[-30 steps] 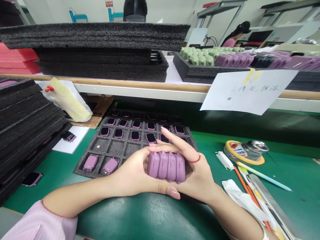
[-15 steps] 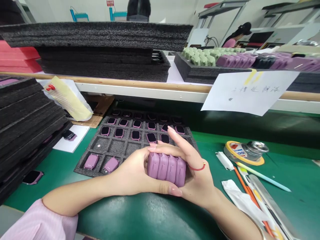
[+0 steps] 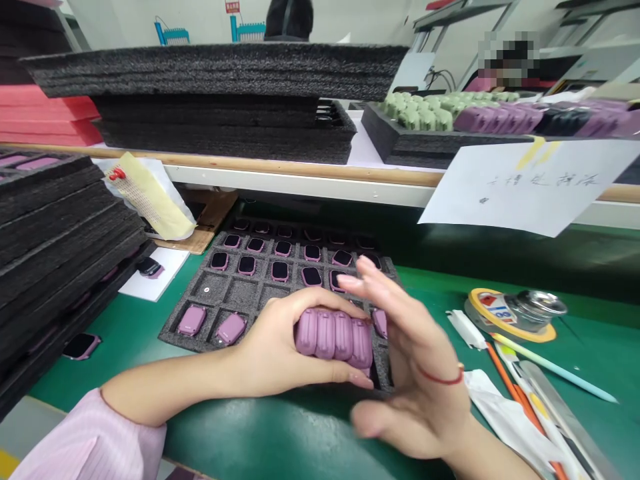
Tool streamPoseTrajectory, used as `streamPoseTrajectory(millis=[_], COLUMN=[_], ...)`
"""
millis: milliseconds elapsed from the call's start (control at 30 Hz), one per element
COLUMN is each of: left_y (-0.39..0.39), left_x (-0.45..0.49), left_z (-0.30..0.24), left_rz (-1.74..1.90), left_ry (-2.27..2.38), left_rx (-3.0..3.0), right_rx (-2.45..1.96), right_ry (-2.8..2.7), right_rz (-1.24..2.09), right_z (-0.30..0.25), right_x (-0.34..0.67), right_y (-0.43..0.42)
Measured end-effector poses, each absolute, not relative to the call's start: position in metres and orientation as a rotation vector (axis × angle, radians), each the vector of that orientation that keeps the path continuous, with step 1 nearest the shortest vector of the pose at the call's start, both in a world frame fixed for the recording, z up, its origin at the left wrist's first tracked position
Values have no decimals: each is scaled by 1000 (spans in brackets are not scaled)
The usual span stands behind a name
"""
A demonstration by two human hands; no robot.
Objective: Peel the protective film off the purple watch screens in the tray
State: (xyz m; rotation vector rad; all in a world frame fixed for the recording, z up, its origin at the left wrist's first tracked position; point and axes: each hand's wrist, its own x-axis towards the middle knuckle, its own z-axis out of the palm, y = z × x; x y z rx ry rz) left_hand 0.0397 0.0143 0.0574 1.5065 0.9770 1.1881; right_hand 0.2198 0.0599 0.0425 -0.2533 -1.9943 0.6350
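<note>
Purple watch cases (image 3: 333, 337), held in left hand (image 3: 275, 353)

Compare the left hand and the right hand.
The left hand is curled around four purple ribbed pieces, while the right hand is open and appears apart from them. The left arm has a pink sleeve; the right wrist has a red string. Both hands are bare, above the green bench mat.

A: Light ok?
B: Yep, bright & even, prob overhead, dark soft shadow under shelf (image 3: 300, 172) on bench (image 3: 280, 433)
A: Blur?
B: R hand (image 3: 407, 360) smeared, pixelated patch (image 3: 507, 60) top R, edges bowed, wide lens
</note>
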Motion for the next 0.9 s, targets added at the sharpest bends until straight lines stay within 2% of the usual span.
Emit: streamPoseTrajectory(millis=[100, 233, 300, 367, 567, 767, 900], left_y=[13, 16, 17, 18, 14, 13, 20], left_x=[39, 42, 43, 44, 42, 41, 42], left_z=[55, 52, 50, 47, 39, 58, 70], left_rz=[1217, 1259, 1282, 1307, 1290, 948, 891], left_ry=[976, 974, 953, 905, 907, 824, 639], left_rx=[1622, 1725, 1815, 1927, 2113, 1292, 1192], right_rx=[-444, -511, -502, -547, -596, -487, -393], right_ry=[-1807, -1714, -1726, -1763, -1870, -1878, -1900], right_rz=[953, 1624, 1757, 1673, 1068, 859, 856], right_z=[39, 35, 37, 41, 47, 43, 40], right_x=[223, 222, 221, 219, 219, 217, 216], right_y=[67, 76, 75, 70, 54, 54, 59])
